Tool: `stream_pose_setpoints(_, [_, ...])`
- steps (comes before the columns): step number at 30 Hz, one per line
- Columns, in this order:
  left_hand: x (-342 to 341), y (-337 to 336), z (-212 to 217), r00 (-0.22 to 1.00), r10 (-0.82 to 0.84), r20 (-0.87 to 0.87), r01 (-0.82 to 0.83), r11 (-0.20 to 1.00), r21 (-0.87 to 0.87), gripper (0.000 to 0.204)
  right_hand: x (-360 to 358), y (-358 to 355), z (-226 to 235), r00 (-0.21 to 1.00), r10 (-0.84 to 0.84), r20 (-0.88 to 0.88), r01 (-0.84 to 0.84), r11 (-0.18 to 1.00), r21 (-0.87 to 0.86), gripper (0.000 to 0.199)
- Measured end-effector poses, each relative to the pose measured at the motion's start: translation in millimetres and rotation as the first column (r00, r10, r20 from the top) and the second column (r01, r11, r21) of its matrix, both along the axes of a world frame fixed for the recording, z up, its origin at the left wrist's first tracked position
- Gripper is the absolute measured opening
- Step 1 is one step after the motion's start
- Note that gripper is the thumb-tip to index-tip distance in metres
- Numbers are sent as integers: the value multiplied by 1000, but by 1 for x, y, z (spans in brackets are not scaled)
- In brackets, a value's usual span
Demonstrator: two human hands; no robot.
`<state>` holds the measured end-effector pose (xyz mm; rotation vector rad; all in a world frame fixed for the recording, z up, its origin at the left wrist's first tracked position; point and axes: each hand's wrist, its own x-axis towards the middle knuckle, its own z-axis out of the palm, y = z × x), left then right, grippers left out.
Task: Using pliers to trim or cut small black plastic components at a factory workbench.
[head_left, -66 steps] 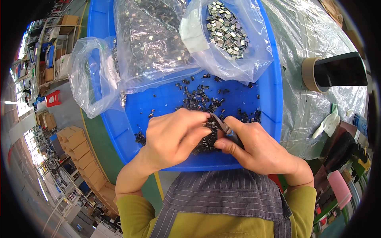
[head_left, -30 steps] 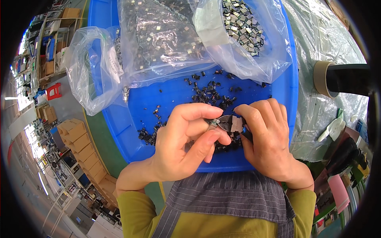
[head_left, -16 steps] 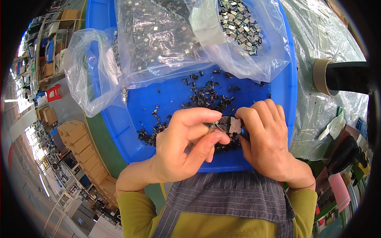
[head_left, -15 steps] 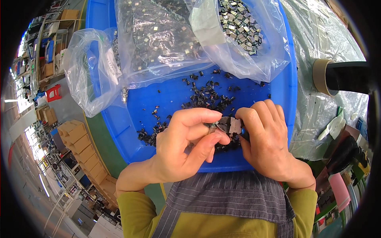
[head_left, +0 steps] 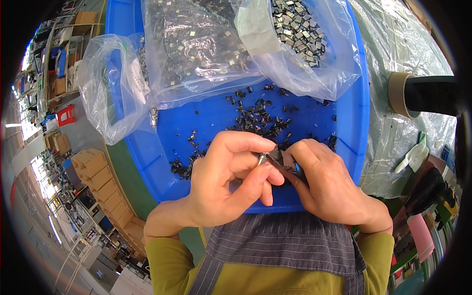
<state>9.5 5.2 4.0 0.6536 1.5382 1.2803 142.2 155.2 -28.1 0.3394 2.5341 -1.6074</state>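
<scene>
Two bare hands meet over the near edge of a big blue plastic tray [head_left: 147, 152], fingertips pressed together around one small dark part [head_left: 273, 156]. The left hand [head_left: 226, 182] curls in from the lower left, its thumb and forefinger pinching the part from that side, with a glint of metal showing just at the fingertips. The right hand [head_left: 327, 184] comes in from the lower right and grips the same piece from the other side; a thin dark tool or a second piece seems to run under its fingers, though the view is too crowded there to say which. The held part sits just above the tray floor, close to the person's body, and right beside a loose scatter of small black parts [head_left: 255, 118] spread across the middle of the tray. Farther back in the tray lie three clear plastic bags: a large one [head_left: 196, 54] full of dark pieces with pale flecks, one on the right [head_left: 305, 44] holding small silvery square pieces, and a nearly slack one [head_left: 110, 88] hanging over the tray's left rim. Off the tray to the right, a roll of tan tape [head_left: 399, 94] stands on a sheet of crinkled clear plastic [head_left: 408, 44].
</scene>
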Motion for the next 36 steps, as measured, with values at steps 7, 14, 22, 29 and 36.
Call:
stream_pose_setpoints(7, [-4,2,1,997,-9,78,10,1000,-7,26,-2,2,-1,1000,-4,-4,4,1000,-3,26])
stream_pose_setpoints(14, [0,-1,-5,999,-23,-44,24,1000,15,28,-4,-2,-1,994,-48,-102,76,952,297,40])
stream_pose_setpoints(22, [2,-1,-4,998,-27,-52,29,999,34,29,-1,-3,-3,991,-48,-122,89,931,354,38])
stream_pose_setpoints(29, [2,-3,-8,1000,-18,-10,19,993,119,27,1,-3,-1,996,-26,-90,36,992,117,32])
stream_pose_setpoints(36, [-4,5,0,994,4,111,-6,1000,20,22,-1,6,4,997,35,72,-12,957,-290,19])
